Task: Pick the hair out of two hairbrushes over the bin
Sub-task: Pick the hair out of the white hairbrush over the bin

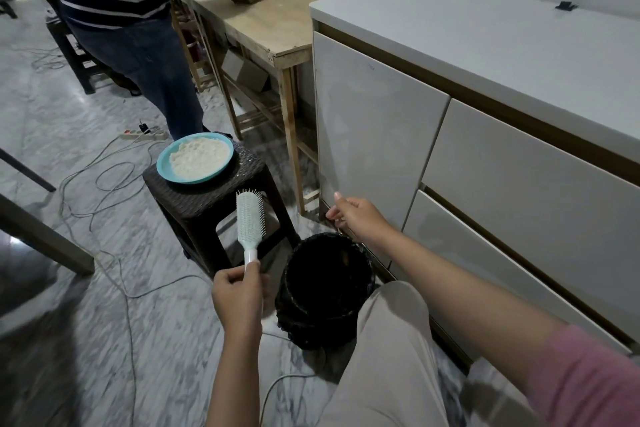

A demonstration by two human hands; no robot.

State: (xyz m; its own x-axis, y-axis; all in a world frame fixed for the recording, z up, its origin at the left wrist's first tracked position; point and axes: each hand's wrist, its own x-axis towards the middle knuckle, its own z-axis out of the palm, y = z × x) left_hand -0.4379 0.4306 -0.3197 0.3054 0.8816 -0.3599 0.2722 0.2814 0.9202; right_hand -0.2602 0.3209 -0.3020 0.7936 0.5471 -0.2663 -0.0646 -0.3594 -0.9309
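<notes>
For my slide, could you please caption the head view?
Left hand grips a white hairbrush beside a black bin; right hand hovers above its rim.

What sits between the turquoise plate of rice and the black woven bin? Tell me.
In the head view, the white plastic hairbrush, gripped by the left hand, stands between the plate and the bin.

I'm in a lived-in home room: marble-patterned floor (104, 340), white cabinet (485, 135) at right, a plate of rice (197, 159) on a woven stool (214, 204), far wooden table (263, 28).
</notes>
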